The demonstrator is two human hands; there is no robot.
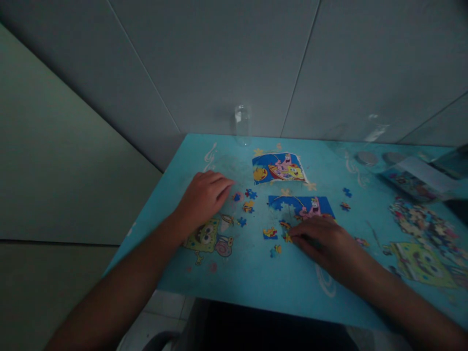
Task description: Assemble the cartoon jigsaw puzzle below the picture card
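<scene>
My right hand [321, 235] pinches a small jigsaw puzzle piece [287, 238] at the lower left edge of a partly joined puzzle [318, 204]. Part of that puzzle is hidden beneath the hand. My left hand [207, 196] rests on the table to the left, its fingers loosely stretched and nothing visible in them. Close to its fingertips lie loose pieces, among them a blue and red piece [250, 193] and a yellow piece [248, 207]. A joined bit of puzzle [270, 233] lies left of my right hand. Behind stands out a puzzle picture sheet [279, 168].
The light blue table [234, 273] has printed cartoon figures. A clear glass [243, 126] stands at the back by the wall. To the right are a heap of puzzle pieces [424, 226], a picture box [413, 183] and a round lid [366, 158].
</scene>
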